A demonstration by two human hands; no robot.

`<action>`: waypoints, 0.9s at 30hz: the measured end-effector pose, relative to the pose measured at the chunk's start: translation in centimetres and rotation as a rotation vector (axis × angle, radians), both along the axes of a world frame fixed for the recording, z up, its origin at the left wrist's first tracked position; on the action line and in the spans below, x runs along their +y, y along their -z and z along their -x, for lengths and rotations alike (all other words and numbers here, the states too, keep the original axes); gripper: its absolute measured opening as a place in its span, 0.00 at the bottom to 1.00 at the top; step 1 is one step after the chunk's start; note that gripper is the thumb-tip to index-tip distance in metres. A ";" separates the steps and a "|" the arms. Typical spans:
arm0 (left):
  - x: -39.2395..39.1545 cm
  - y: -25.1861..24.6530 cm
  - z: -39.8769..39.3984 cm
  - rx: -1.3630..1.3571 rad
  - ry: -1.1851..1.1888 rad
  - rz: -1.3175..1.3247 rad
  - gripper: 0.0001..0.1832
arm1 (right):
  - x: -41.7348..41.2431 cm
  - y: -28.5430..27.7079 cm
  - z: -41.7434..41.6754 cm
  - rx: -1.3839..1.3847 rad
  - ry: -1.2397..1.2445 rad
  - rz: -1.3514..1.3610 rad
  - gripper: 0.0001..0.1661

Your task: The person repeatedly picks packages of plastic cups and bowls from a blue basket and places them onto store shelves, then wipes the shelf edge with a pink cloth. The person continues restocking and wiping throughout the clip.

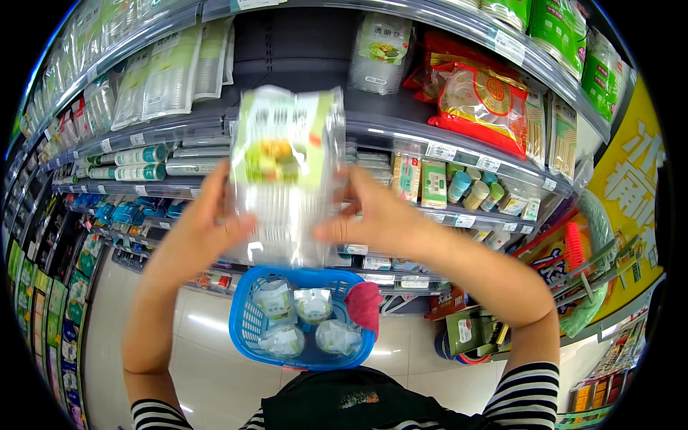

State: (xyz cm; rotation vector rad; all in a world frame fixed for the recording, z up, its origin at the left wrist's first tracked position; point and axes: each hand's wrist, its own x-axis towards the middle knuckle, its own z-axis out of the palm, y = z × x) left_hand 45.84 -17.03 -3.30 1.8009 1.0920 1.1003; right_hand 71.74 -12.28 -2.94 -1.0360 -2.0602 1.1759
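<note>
Between my two hands is a clear plastic pack of transparent bowls, with a green and white printed label, slightly blurred. My left hand grips its left side, thumb across the front. On its right side my right hand holds on, its thumb also at the front. The pack is raised before the shelf unit, above a blue plastic basket. Inside the basket are several similar wrapped packs. A pink cloth hangs over the basket's right rim.
On the upper shelf stand another bowl pack and red plastic packages. Packs of plastic cups fill the left. Lower shelves hold toothpick jars and rolls. Brushes and a bucket stand at right.
</note>
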 end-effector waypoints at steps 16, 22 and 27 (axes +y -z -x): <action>23.1 -9.4 0.5 0.022 -0.039 0.117 0.48 | 22.1 -11.2 2.2 0.050 0.117 -0.014 0.38; 26.9 -7.4 1.3 -0.107 -0.162 0.059 0.59 | 26.7 -9.4 4.7 0.147 0.167 -0.067 0.58; 29.6 -6.6 1.9 -0.065 -0.262 0.108 0.50 | 29.0 -8.0 7.7 0.144 0.217 -0.106 0.57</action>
